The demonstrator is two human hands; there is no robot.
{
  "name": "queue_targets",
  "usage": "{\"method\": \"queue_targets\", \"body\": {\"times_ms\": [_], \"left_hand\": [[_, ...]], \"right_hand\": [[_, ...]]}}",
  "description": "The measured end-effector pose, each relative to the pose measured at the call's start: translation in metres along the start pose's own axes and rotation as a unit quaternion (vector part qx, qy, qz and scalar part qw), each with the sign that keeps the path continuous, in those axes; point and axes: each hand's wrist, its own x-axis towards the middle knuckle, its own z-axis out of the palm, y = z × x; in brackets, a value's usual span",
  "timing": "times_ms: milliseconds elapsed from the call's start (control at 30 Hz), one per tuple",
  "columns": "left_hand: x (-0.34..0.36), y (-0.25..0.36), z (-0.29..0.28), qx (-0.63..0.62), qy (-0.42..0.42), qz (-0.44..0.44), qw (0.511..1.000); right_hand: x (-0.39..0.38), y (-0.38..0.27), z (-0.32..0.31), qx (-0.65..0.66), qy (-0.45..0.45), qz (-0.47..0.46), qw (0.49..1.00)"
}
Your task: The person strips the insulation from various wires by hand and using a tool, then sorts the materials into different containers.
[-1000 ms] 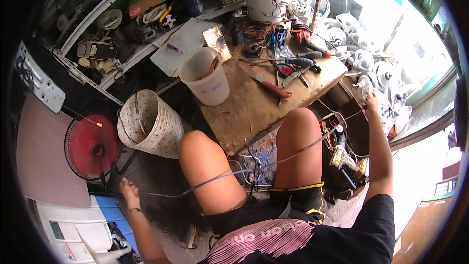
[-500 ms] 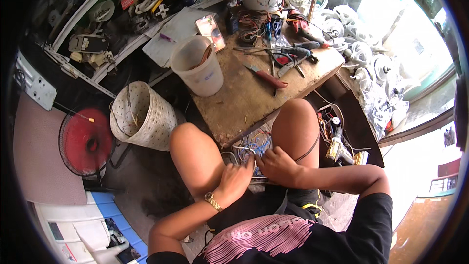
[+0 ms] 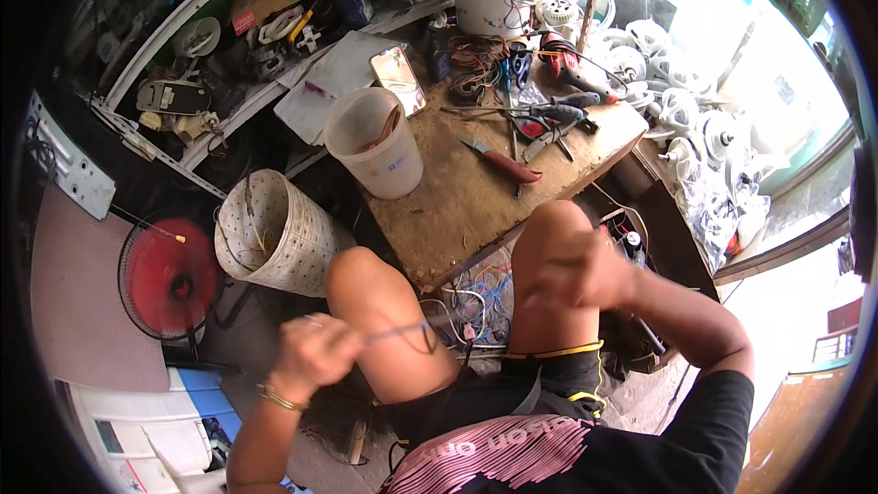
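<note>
My left hand [image 3: 318, 349] is closed around one end of a thin dark cable [image 3: 402, 333], above my left thigh. The cable stretches right between my hands, with a loose loop hanging from it. My right hand [image 3: 583, 271] is raised over my right knee, its fingers curled but smeared by motion. What it grips cannot be made out; the cable fades into blur on that side. Below, between my legs, lies a tangle of blue and white wires [image 3: 485, 302] with a pale plug [image 3: 470, 332].
On the wooden bench [image 3: 439, 220] stand a translucent bucket [image 3: 389, 160], red-handled pliers [image 3: 508, 165], a phone [image 3: 398, 78] and a red power tool [image 3: 567, 64]. A perforated white basket [image 3: 311, 238] and red fan [image 3: 169, 274] stand left. White motor parts [image 3: 695, 133] pile at right.
My hands were together over the wires between my knees; now they are wide apart, the left moved left and the right moved up and right. The cable is drawn out between them.
</note>
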Motion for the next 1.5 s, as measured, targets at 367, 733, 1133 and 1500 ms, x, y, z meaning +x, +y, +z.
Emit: {"method": "queue_targets", "body": {"times_ms": [367,733,1133,1500], "left_hand": [[-0.291,-0.133,-0.045,0.123,-0.053,-0.469,0.873],[-0.08,-0.034,0.048,0.012,0.025,-0.364,0.931],[0.005,0.051,0.08,-0.091,-0.088,-0.14,0.982],[-0.057,-0.029,-0.01,0.07,-0.022,-0.08,0.994]], "right_hand": [[-0.272,0.154,-0.072,-0.248,-0.015,0.406,0.88],[-0.047,0.044,0.042,-0.077,0.039,0.378,0.922],[0.045,-0.07,0.084,0.076,-0.068,0.137,0.985],[0.009,0.029,-0.02,0.092,-0.011,0.041,0.995]]}}
